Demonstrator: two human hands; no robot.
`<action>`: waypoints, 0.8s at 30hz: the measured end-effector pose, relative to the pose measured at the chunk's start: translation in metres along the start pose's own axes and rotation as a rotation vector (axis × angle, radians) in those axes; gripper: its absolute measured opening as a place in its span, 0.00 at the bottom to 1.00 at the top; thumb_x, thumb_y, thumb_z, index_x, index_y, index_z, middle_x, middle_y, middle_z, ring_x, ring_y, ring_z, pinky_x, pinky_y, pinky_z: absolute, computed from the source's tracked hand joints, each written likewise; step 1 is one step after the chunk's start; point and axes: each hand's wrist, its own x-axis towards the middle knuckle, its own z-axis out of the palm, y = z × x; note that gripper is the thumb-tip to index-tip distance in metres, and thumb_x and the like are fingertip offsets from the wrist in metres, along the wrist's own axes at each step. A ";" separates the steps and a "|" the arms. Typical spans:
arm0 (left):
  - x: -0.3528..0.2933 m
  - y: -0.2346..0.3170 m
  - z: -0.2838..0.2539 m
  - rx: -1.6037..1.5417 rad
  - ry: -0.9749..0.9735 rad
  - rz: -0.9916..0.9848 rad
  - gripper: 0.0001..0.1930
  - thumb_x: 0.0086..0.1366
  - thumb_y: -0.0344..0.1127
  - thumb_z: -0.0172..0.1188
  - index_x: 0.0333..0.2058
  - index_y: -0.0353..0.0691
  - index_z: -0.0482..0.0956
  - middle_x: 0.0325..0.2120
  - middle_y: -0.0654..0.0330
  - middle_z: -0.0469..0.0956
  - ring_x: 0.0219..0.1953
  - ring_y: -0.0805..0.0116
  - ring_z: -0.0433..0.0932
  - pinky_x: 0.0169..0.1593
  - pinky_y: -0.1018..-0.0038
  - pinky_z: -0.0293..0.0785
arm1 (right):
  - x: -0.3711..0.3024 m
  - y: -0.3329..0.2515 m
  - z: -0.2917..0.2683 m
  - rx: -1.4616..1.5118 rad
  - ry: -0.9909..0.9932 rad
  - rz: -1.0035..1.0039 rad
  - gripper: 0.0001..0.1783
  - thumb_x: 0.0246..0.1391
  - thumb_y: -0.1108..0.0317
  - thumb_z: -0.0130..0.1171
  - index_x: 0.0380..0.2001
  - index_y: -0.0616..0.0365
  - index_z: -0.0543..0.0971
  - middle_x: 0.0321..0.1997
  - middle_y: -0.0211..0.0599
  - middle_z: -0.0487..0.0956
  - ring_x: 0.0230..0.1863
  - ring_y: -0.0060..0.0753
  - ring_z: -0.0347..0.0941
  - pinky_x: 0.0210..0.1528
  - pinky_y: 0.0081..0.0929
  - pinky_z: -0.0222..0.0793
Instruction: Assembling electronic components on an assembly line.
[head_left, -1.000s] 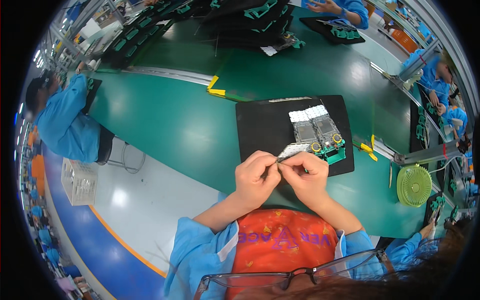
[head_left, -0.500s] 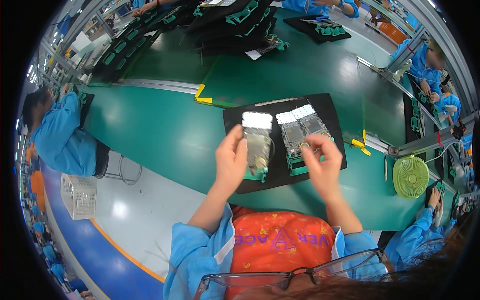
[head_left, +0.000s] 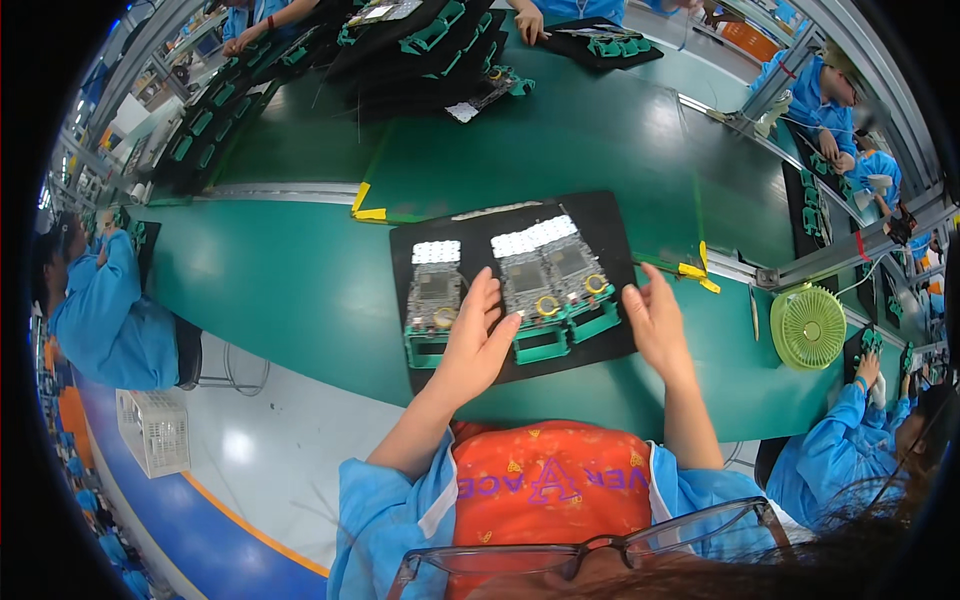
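While left hand point(head_left: 475, 340), empty, fingers parted, is between left circuit board point(head_left: 435, 290) and middle circuit board point(head_left: 523, 283), contact unclear, right hand point(head_left: 657, 320), also empty, is at right edge of black mat point(head_left: 603, 228). Right circuit board point(head_left: 574, 264) close beside middle one; all three lie on mat, green frames point(head_left: 541, 354) at near ends.

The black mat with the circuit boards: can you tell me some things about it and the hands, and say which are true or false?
1. Three circuit boards lie on the black mat. True.
2. The boards are all pushed together. False: the left board lies apart from the other two.
3. The left hand is gripping a board. False: the left hand is open and holds nothing.
4. A round green fan stands to the right of the mat. True.
5. The right hand is over the mat's middle. False: the right hand is by its right edge.
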 end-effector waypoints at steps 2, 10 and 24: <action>0.007 -0.023 -0.007 0.395 0.093 0.023 0.33 0.68 0.26 0.52 0.66 0.31 0.46 0.58 0.44 0.64 0.57 0.60 0.69 0.58 0.67 0.67 | -0.015 -0.017 0.005 0.004 -0.086 -0.006 0.36 0.61 0.51 0.53 0.62 0.67 0.61 0.48 0.60 0.71 0.47 0.54 0.70 0.51 0.42 0.66; 0.016 -0.027 -0.014 0.376 0.163 -0.179 0.37 0.63 0.30 0.58 0.65 0.29 0.47 0.52 0.38 0.70 0.43 0.59 0.78 0.49 0.70 0.72 | -0.012 -0.039 0.035 -0.136 0.087 -0.346 0.33 0.57 0.62 0.58 0.62 0.63 0.61 0.51 0.54 0.69 0.50 0.50 0.65 0.55 0.41 0.62; -0.003 0.024 -0.020 -0.283 0.217 -0.148 0.29 0.64 0.18 0.49 0.62 0.25 0.53 0.52 0.48 0.72 0.53 0.67 0.74 0.55 0.73 0.70 | -0.018 -0.043 0.027 -0.127 0.328 -0.392 0.15 0.58 0.76 0.53 0.49 0.60 0.69 0.46 0.41 0.70 0.53 0.26 0.64 0.43 0.22 0.68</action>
